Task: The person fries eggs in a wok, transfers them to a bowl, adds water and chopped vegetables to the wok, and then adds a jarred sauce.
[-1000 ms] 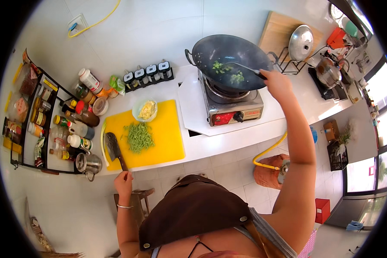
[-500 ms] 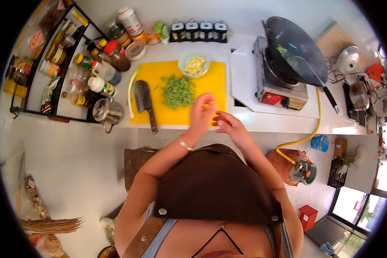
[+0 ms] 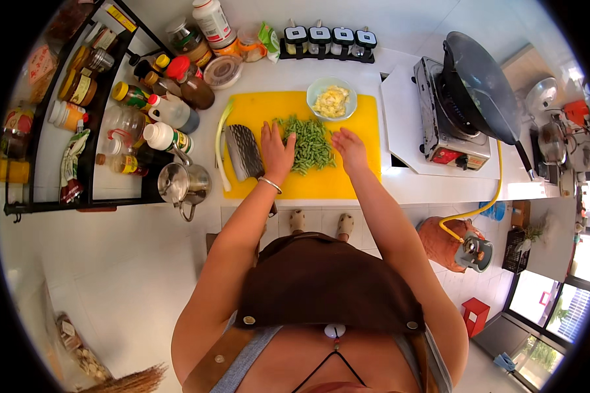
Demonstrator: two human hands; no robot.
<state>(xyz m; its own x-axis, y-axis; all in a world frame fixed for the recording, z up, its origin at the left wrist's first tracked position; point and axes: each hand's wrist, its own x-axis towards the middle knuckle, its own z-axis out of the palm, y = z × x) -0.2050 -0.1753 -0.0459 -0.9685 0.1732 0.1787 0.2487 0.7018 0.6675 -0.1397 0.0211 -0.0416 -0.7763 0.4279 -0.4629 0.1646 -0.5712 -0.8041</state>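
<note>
A heap of chopped green beans (image 3: 313, 145) lies on the yellow cutting board (image 3: 282, 188). At the heap's left edge is my left hand (image 3: 278, 152), fingers apart and holding nothing. My right hand (image 3: 351, 149) is on the opposite side, empty, its fingers stretched and slightly curved toward the beans. Left of my left hand lies a cleaver (image 3: 243, 152), its handle mostly covered by my wrist. A scallion stalk (image 3: 221, 147) runs along the board's left edge. Behind the heap, a pale bowl (image 3: 351, 109) holds yellow-white pieces that look like scrambled egg.
A dark wok (image 3: 488, 88) stands tilted on a portable gas stove (image 3: 452, 145) to the right. A steel pot (image 3: 183, 185) sits by the front edge at left, near several bottles and a black rack (image 3: 92, 134). A seasoning box set (image 3: 328, 44) stands against the wall.
My hands have parted from near the board's front edge and moved forward to either side of the chopped beans. The whole view has shifted, so the counter sits farther right in it.
</note>
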